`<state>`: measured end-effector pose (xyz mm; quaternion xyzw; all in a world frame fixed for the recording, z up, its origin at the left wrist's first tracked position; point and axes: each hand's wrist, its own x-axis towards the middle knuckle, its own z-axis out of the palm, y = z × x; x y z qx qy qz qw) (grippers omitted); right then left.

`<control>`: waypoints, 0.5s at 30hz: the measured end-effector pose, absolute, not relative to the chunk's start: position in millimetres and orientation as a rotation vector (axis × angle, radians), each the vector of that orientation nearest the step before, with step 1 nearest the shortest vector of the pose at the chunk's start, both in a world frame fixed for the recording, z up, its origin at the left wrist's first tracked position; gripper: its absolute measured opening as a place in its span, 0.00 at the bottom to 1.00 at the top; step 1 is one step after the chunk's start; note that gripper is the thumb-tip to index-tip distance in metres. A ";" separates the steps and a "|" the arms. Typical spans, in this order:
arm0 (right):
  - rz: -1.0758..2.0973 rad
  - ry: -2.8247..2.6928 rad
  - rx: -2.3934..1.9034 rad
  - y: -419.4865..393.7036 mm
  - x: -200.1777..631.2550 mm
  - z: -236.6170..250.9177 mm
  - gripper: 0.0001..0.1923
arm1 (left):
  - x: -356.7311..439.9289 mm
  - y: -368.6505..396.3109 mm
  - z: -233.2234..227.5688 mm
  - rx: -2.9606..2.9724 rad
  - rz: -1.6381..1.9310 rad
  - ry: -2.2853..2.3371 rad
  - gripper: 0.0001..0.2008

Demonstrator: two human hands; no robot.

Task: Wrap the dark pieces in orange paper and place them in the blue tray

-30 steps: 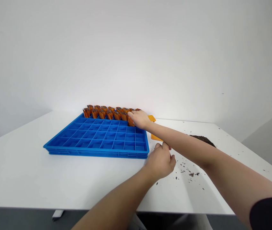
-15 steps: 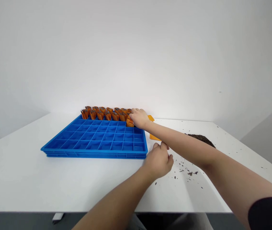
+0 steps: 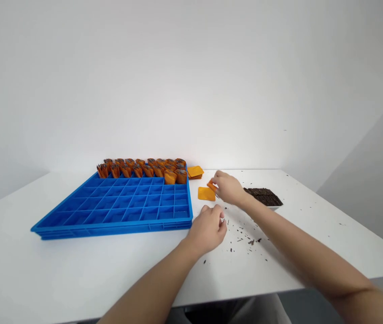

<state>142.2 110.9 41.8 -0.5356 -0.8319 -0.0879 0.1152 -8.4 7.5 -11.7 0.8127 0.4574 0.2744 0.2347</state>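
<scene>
My right hand [image 3: 229,187] is above the table right of the blue tray, its fingers pinching a small orange packet [image 3: 212,186]. Just below it lies another flat orange packet [image 3: 207,194] on the white table. My left hand [image 3: 207,229] rests near the tray's front right corner with its fingers curled; whatever is in them is hidden. The divided blue tray [image 3: 115,230] has rows of upright orange packets [image 3: 148,171] with dark tops along its back. One brighter orange packet [image 3: 170,177] stands in front, at the right end of these rows.
A stack of flat orange packets [image 3: 195,172] lies by the tray's back right corner. Farther right sits a dark brown block of thin strips [image 3: 264,196]. Dark crumbs [image 3: 251,242] are scattered over the table [image 3: 299,234]. A white wall rises behind.
My right hand has left the packets at the tray's back right and moved right, where it now pinches an orange packet. My left hand stays curled by the tray corner. The view has shifted right.
</scene>
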 end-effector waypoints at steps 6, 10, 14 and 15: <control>-0.340 -2.536 -1.462 91.1 164.4 12.2 0.17 | -7.0 9.7 -15.9 2.212 0.753 1.258 0.04; -0.358 -2.530 -1.413 95.3 158.7 11.9 0.22 | -6.0 11.7 -14.6 2.210 0.773 1.263 0.03; -0.343 -2.541 -1.435 103.4 157.6 1.7 0.25 | -5.1 12.2 -11.7 2.206 0.773 1.274 0.02; -0.324 -2.558 -1.449 105.3 158.2 -1.4 0.25 | -4.8 12.2 -11.3 2.207 0.771 1.277 0.02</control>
